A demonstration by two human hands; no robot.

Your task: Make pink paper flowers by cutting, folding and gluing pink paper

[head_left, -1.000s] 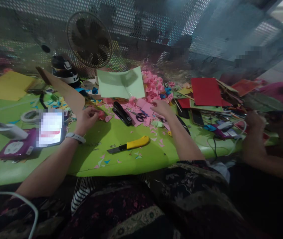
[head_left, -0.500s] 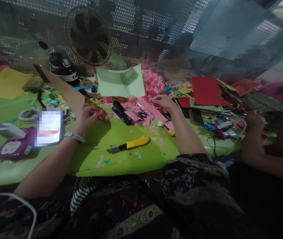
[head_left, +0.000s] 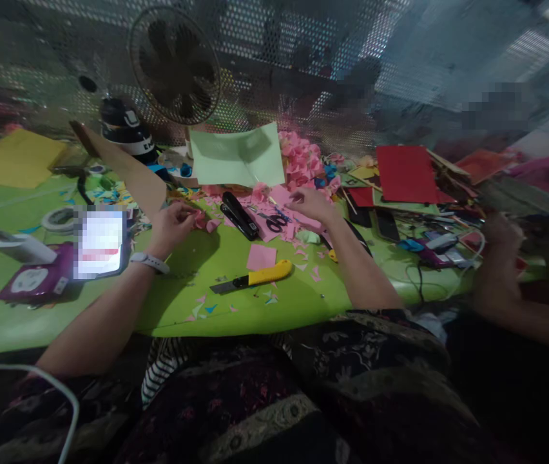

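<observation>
My left hand (head_left: 174, 225) is pinched at the left of the pile, with a small curled pink paper piece (head_left: 200, 220) at its fingertips. My right hand (head_left: 314, 205) reaches over loose pink paper, its fingers bent downward and nothing visible between them. Between the hands lie a black stapler (head_left: 238, 215) and dark-handled scissors (head_left: 275, 222). Nearer to me, a yellow utility knife (head_left: 269, 273) rests with its blade to the left, just below a pink paper square (head_left: 261, 256). Pink paper flowers (head_left: 301, 158) are heaped behind my right hand.
A lit phone (head_left: 99, 245) leans by a purple box (head_left: 33, 280) and a tape roll (head_left: 58, 220) at left. Pale green paper (head_left: 238, 154) stands behind the pile, below a fan (head_left: 174, 64). Red paper (head_left: 406, 174) and a co-worker's hand (head_left: 501, 232) are at right.
A pink square now lies above the utility knife. The long pink strip beside my right hand no longer shows in its former place. My right hand has shifted slightly; my left stays by the pink piece.
</observation>
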